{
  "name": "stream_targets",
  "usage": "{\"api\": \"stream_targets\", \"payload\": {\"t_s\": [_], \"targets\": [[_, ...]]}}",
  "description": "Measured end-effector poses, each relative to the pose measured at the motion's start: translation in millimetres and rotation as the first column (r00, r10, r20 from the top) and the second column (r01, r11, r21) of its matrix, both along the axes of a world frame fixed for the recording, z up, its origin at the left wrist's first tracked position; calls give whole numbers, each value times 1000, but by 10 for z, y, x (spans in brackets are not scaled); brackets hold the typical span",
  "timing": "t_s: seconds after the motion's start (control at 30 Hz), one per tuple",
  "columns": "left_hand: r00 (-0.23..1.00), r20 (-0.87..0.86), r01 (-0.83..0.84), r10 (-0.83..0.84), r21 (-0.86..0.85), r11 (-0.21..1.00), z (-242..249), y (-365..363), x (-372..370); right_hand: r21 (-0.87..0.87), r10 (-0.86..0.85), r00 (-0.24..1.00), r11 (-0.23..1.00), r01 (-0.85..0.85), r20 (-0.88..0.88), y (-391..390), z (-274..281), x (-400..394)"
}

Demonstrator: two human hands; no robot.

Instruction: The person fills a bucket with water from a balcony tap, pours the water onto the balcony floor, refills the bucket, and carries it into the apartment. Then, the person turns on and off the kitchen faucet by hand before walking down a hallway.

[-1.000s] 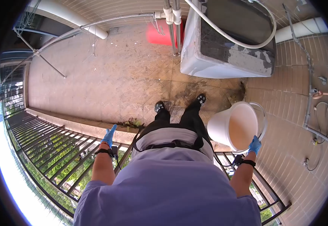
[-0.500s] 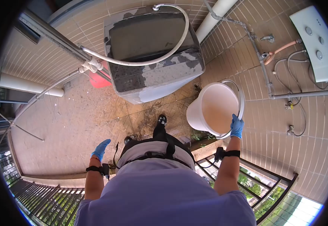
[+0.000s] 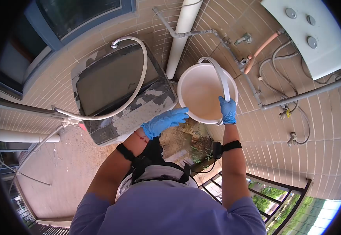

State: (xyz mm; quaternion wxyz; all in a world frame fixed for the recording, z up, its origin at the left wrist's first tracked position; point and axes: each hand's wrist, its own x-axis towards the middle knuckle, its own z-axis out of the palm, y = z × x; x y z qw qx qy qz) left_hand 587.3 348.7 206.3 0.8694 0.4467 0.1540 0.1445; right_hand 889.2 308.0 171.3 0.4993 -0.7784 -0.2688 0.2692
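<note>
A large white bucket [image 3: 186, 84] with murky tan water [image 3: 203, 96] in it is at the upper right of centre. My right hand [image 3: 228, 111], in a blue glove, is closed round the bucket's white handle [image 3: 222, 78], which stands raised across the opening. My left hand [image 3: 165, 122], gloved in blue too, reaches across with its fingers stretched out. Its fingertips are right at the bucket's near left rim. Left of the bucket stands a washing machine [image 3: 137, 111] with a dirty, peeling grey top.
A pale hose [image 3: 143, 74] arches over the washing machine. Pipes and a tap [image 3: 244, 38] run along the tiled wall, with a white water heater [image 3: 311, 35] at upper right. Green weeds [image 3: 197, 153] grow by the floor edge; a metal railing [image 3: 272, 197] is at lower right.
The bucket, held by its handle in my right hand, has risen closer to the camera. My left hand has swung from the far left across to the bucket's rim. The view has shifted.
</note>
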Motion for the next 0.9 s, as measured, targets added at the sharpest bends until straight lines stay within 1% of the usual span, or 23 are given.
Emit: {"api": "stream_targets", "payload": {"t_s": [0.03,0.07,0.1,0.13,0.17,0.2,0.23,0.27,0.33,0.37,0.4,0.43,0.47,0.5,0.53,0.57,0.6,0.63,0.7,0.77,0.83,0.87,0.9], "targets": [[998,-60,7,-7,8,1000,150,121,264,32,-3,1000,999,3,-13,104,-29,14],[998,-54,22,-21,19,1000,142,262,528,62,-8,1000,998,9,-25,202,-41,7],[999,-19,-44,44,0,999,56,412,797,40,-45,999,998,46,-19,284,56,-67],[994,16,-106,106,-25,994,5,565,1056,55,-55,998,997,56,-21,357,84,-113],[995,29,-91,91,-17,996,22,704,1315,77,-40,999,996,38,22,423,19,-110],[981,109,-135,162,-218,966,60,847,1568,98,-24,997,995,18,68,495,-64,-100],[954,172,-154,244,-415,897,102,1008,1790,105,-49,993,994,38,105,568,-78,-139],[954,186,-141,235,-412,900,140,1158,1971,106,-71,988,993,56,141,622,-116,-164],[926,46,-292,374,-540,790,163,1420,2256,141,-28,1000,990,29,-7,740,-245,-96],[904,13,-365,427,-496,788,139,1540,2344,-97,50,979,993,-70,-197,749,227,-214],[908,13,-357,418,-498,790,168,1616,2350,-100,40,980,993,-61,-197,795,383,-181],[918,-21,-355,397,-495,793,238,1696,2310,-48,241,966,968,-246,-91,851,496,-85],[926,-58,-353,374,-489,798,275,1774,2285,-15,425,905,905,-425,23,911,573,34],[904,-101,-410,415,-475,779,277,1855,2303,118,335,942,937,-329,-32,1004,644,225],[911,-112,-401,398,-470,786,265,1920,2308,169,194,978,964,-205,79,1131,778,441],[910,-145,-410,388,-452,792,252,1971,2304,227,40,983,970,-81,179,1280,972,648],[909,-180,-416,375,-432,800,251,1981,2305,108,-31,934,994,-8,357,1430,1288,784],[905,-207,-425,371,-397,814,317,1968,2301,-19,-69,846,996,92,529,1581,1539,892],[914,-224,-401,338,-377,835,294,1972,2337,-138,11,659,980,141,752,1897,1771,1096],[921,-248,-375,300,-362,854,257,1962,2346,-327,216,653,944,51,726,2144,1813,1293],[925,-229,-364,303,-310,878,214,1992,2352,-441,239,674,886,144,699,2251,1924,1236],[929,-242,-347,280,-307,886,168,2018,2365,-444,223,688,882,159,690,2285,1919,1282],[935,-240,-327,263,-289,900,107,2045,2373,-456,260,659,879,141,705,2308,1908,1324]]}}
